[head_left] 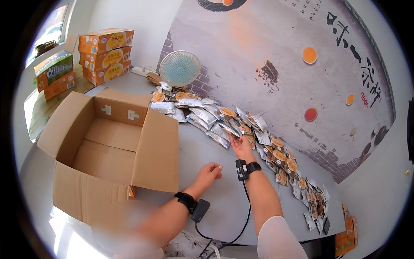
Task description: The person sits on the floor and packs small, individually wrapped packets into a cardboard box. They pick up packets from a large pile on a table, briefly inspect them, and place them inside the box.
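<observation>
While the left hand [207, 175] curls loosely, half-open, the right hand [242, 148], grip unclear, should edge-pinch the packet [229, 130] at its eleven o'clock.

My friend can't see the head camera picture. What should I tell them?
A person's right hand touches a long heap of packets on a grey table, while their left hand is loosely curled above the table. An open cardboard box is on the left, with orange boxes stacked beyond it.

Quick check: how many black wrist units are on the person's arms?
2. The left wrist unit is strapped behind the left hand; the right wrist unit is behind the right hand, at the packet pile. Neither is hidden.
</observation>
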Motion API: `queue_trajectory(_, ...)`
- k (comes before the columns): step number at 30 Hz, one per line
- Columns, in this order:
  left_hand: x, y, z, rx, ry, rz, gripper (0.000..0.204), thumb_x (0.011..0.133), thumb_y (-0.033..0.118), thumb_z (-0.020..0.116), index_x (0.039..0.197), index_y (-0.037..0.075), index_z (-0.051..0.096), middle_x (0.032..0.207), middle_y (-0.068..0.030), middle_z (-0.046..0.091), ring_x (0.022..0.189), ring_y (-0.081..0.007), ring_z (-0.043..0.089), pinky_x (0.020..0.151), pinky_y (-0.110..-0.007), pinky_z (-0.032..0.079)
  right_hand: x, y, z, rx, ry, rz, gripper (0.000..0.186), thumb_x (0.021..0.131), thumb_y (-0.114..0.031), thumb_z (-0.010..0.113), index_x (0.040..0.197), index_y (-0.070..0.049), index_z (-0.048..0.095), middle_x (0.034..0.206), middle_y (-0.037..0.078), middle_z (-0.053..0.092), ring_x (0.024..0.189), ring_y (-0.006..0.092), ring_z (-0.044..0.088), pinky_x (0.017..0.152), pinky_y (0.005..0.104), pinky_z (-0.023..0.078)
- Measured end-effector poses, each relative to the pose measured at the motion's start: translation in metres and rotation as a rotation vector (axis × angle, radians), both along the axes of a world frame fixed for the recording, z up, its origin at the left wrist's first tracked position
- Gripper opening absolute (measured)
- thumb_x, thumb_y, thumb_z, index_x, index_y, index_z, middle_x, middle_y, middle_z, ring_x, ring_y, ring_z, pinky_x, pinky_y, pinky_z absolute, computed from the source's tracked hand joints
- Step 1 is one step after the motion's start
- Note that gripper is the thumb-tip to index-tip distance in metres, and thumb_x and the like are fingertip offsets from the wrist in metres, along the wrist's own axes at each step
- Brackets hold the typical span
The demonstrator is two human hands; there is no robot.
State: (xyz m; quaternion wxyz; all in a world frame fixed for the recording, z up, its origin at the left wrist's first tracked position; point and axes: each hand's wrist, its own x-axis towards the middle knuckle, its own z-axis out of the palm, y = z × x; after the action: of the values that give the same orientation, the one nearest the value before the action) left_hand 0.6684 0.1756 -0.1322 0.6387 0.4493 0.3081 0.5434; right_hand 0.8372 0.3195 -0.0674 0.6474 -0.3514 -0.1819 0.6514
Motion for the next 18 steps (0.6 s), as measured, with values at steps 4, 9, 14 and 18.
queue_trajectory(4,0.001,-0.002,0.001,-0.065,-0.035,-0.052,0.025,0.088,0.023,0.056,0.101,0.002,0.056,0.079,-0.0044,0.06,0.074,-0.0117,0.058,0.07,-0.025,0.047,-0.011,-0.069,0.028,0.058,0.017,-0.073,0.016,0.084,-0.004,0.049,0.072,-0.002,0.04,0.093,0.02,0.056,0.093,0.0332,0.06,0.078,0.0365,0.056)
queue_trajectory(9,-0.006,-0.013,0.014,-0.027,-0.05,-0.17,0.055,0.082,0.022,0.063,0.129,0.005,0.04,0.114,-0.0108,0.054,0.106,-0.018,0.051,0.093,-0.032,0.038,-0.031,-0.188,0.067,0.074,0.141,0.13,0.024,0.089,-0.007,0.041,0.066,0.001,0.04,0.117,0.029,0.048,0.112,0.0384,0.05,0.085,0.0333,0.054)
queue_trajectory(14,-0.024,-0.031,0.039,0.134,-0.368,-0.596,0.072,0.08,0.024,0.067,0.138,0.006,0.028,0.135,-0.0138,0.038,0.127,-0.0217,0.034,0.105,-0.038,0.026,-0.043,-0.283,0.077,-0.031,0.408,0.254,0.028,0.093,-0.01,0.036,0.068,0.002,0.041,0.119,0.03,0.046,0.115,0.0365,0.048,0.088,0.0328,0.053)
queue_trajectory(18,-0.026,-0.042,0.048,0.081,-0.472,-0.744,0.063,0.081,0.026,0.066,0.133,0.005,0.035,0.125,-0.0108,0.05,0.117,-0.0207,0.047,0.099,-0.037,0.036,-0.041,-0.304,0.064,-0.093,0.565,0.222,0.032,0.095,-0.017,0.036,0.069,0.001,0.043,0.122,0.03,0.044,0.114,0.0334,0.05,0.086,0.0329,0.053)
